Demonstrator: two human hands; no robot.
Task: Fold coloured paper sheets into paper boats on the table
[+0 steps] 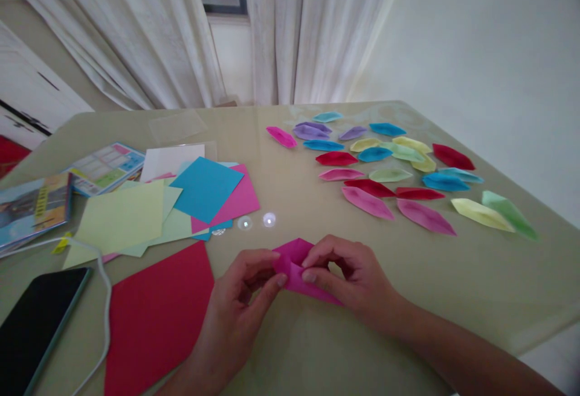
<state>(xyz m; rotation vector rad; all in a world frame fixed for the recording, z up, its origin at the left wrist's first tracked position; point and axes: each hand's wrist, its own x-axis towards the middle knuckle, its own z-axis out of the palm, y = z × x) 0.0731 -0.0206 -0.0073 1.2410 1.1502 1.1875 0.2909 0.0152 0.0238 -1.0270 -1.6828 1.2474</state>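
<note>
A magenta sheet of folded paper (310,287) is held between both hands just above the table, its middle opened into a pocket. My left hand (247,293) pinches its left end between thumb and index finger. On the other side, my right hand (351,272) grips the right part, thumb and index finger closed on the edge. The fingers hide some of the folds. Beside my left hand lies a flat red sheet of paper (158,317), partly under the wrist.
Several folded paper boats (367,203) in many colours spread over the table's right half. Loose coloured sheets (122,215), booklets (36,209), a phone (43,323) and a white cable (107,299) occupy the left. Curtains (281,34) hang behind the table (272,185).
</note>
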